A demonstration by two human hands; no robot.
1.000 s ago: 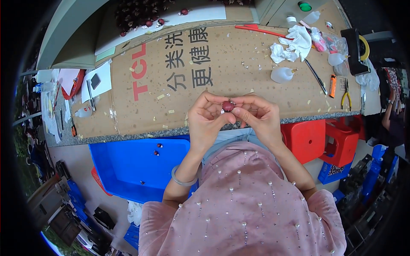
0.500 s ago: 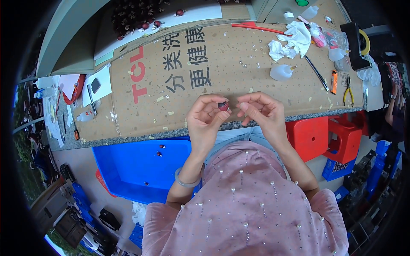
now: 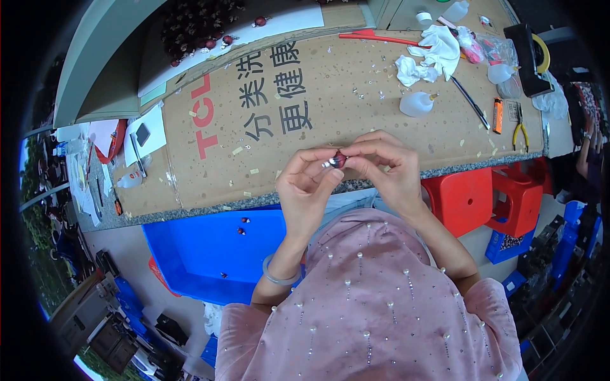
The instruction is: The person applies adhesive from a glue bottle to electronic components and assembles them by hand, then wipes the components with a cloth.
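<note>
Over the front edge of the bench, both my hands meet at one small, round, dark red ornament with a white-and-silver part on its left side. My left hand has thumb and index finger closed on that piece from the left. The thumb and fingertips of my right hand pinch it from the right. Fingertips partly cover the piece, so its exact kind is unclear. A heap of similar dark red ornaments lies in a shelf bay beyond the bench.
Cardboard covers the bench. To the right are a white squeeze bottle, crumpled white gloves, a pen, yellow-handled pliers and a tape dispenser. Below left sits a blue bin; red stools stand at right.
My right hand has moved left and closed on the ornament. The ornament has turned, its white part now pointing left. The whole view has shifted slightly.
</note>
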